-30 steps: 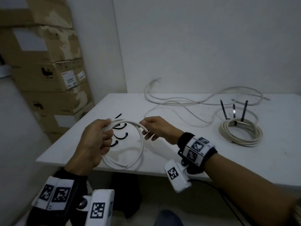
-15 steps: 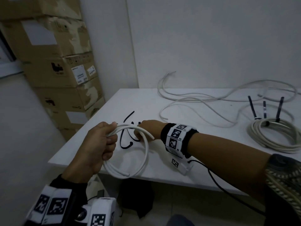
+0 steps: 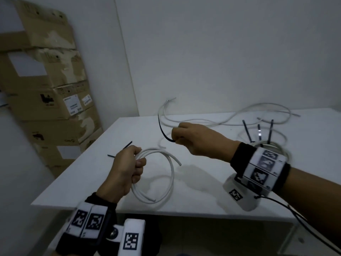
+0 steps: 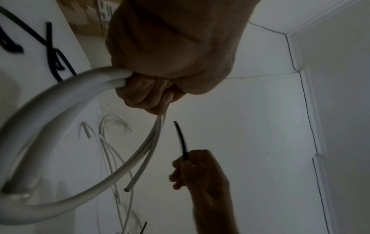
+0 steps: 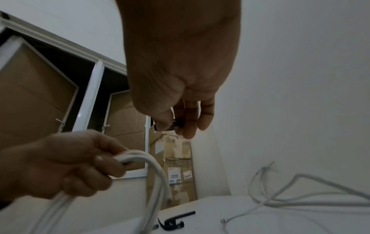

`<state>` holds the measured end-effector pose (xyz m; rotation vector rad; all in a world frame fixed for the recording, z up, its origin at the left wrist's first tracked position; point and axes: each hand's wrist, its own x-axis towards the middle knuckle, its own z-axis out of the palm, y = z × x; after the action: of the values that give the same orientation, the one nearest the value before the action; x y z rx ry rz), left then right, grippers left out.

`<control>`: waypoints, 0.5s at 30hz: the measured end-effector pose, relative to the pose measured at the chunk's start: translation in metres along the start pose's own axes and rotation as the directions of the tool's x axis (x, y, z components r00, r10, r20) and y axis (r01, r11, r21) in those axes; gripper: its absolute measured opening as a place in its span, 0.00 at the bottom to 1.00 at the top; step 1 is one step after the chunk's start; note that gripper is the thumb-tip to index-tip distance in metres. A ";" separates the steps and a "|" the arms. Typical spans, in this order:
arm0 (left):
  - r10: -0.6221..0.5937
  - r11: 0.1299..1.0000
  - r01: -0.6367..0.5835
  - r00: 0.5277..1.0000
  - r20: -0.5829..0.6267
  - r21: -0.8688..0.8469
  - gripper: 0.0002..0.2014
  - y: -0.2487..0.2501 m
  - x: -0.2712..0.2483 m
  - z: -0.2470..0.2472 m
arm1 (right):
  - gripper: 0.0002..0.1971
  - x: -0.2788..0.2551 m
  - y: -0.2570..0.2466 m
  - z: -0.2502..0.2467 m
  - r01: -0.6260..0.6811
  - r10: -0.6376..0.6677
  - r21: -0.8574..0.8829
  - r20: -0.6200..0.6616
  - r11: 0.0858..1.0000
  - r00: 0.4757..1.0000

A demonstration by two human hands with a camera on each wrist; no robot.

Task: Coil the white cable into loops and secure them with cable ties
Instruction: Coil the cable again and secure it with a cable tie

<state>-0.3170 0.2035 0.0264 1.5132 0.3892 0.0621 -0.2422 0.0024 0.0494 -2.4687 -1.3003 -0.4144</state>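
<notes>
My left hand [image 3: 129, 169] grips a small coil of white cable [image 3: 170, 174] at its left side, above the front of the white table [image 3: 92, 182]. In the left wrist view the left hand [image 4: 160, 79] has its fingers curled round the coil [image 4: 50, 126], whose cut end [image 4: 128, 188] hangs free. My right hand [image 3: 190, 139] is raised over the table's middle and pinches a black cable tie [image 3: 161, 130] that curves up to the left. The tie [image 4: 181, 139] sticks up from the right hand [image 4: 192, 171]. Thumb and fingers of the right hand [image 5: 176, 125] pinch the tie's head.
More black cable ties [image 3: 127, 145] lie on the table behind my left hand. Loose white cables [image 3: 221, 122] trail along the back. A tied cable coil [image 3: 273, 145] with upright black ties sits at the right. Cardboard boxes [image 3: 46, 98] are stacked left of the table.
My right hand let go of the coil, reached to the ties on the table, and has now risen to the right with one black tie. The left hand kept its grip.
</notes>
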 end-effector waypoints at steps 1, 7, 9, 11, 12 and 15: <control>0.019 1.000 -0.019 1.000 0.006 0.023 0.14 0.002 -0.002 0.013 | 0.03 -0.017 -0.002 -0.011 0.027 -0.027 -0.007 -0.052 1.000 0.998; 0.055 0.993 -0.068 0.990 0.133 0.096 0.16 0.011 -0.011 0.097 | 0.19 -0.122 -0.008 -0.031 0.172 -0.163 -0.244 0.055 0.955 0.985; 0.056 0.992 -0.075 0.982 0.178 0.098 0.16 0.014 -0.015 0.124 | 0.26 -0.153 0.001 -0.024 0.176 -0.161 -0.298 0.074 0.938 0.984; 0.056 0.991 -0.081 0.974 0.218 0.110 0.15 0.016 -0.020 0.150 | 0.28 -0.178 0.013 -0.019 0.168 -0.149 -0.326 0.081 0.931 0.986; 0.056 0.989 -0.087 0.970 0.238 0.121 0.15 0.017 -0.023 0.162 | 0.28 -0.186 0.019 -0.019 0.151 -0.135 -0.339 0.068 0.929 0.988; 0.043 0.978 -0.102 0.953 0.301 0.181 0.16 0.016 -0.030 0.197 | 0.28 -0.196 0.036 -0.029 0.070 -0.095 -0.394 -0.043 0.916 0.995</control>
<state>-0.2853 0.0080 0.0501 1.7000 0.0998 -0.1478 -0.3219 -0.1737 -0.0074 -2.6966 -1.4140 -0.8412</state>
